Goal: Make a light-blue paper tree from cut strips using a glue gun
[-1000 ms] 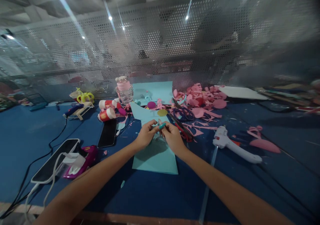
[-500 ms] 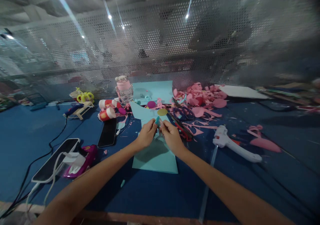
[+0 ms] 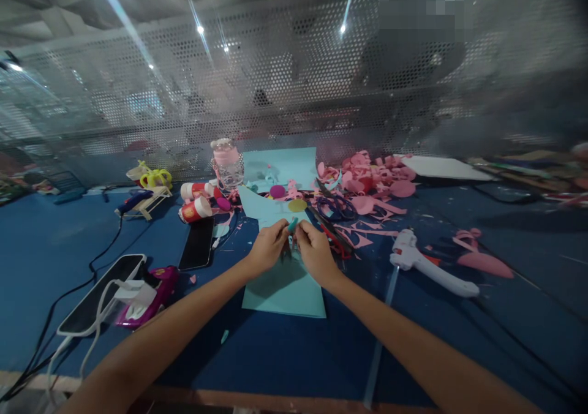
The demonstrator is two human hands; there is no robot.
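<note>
My left hand (image 3: 270, 244) and my right hand (image 3: 315, 248) meet in the middle of the view, fingertips pinched together. Between them is a small teal piece (image 3: 293, 224), perhaps foam or paper; both hands hold it. Beneath the hands lies a light teal sheet (image 3: 285, 294) on the blue table. Just beyond my fingers are a yellow disc (image 3: 297, 205) and a magenta disc (image 3: 277, 191). Scissors (image 3: 337, 233) with red on the handle lie beside my right hand, partly hidden by it.
At right lies a white glue gun (image 3: 432, 270) with a long clear stick. Pink scraps (image 3: 367, 175) heap at the back. Phones (image 3: 196, 245), a cable and a purple object (image 3: 160, 288) lie at left. A pink-topped bottle (image 3: 227, 163) and paper cups (image 3: 196, 209) stand or lie behind.
The teal piece has tilted and turned slightly between my fingertips. My hands stay in nearly the same place, and the things on the table have not moved.
</note>
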